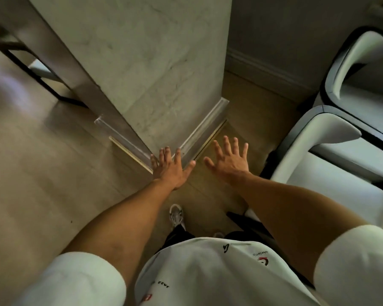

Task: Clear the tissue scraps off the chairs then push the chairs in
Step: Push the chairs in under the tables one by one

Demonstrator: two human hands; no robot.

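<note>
Reaching forward, left hand (171, 167) and right hand (227, 161) spread wide, empty; nearest chair (332, 155) looks padded, probably heavy—push its curved backrest.

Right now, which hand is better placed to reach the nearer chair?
Right. The right hand is open and empty, on the same side as the nearer chair. The left hand, also open and empty, sits by the pillar, farther from both chairs.

head cam | steep downward, forward | near hands, floor (42, 184) | edges seemingly blurred
</note>
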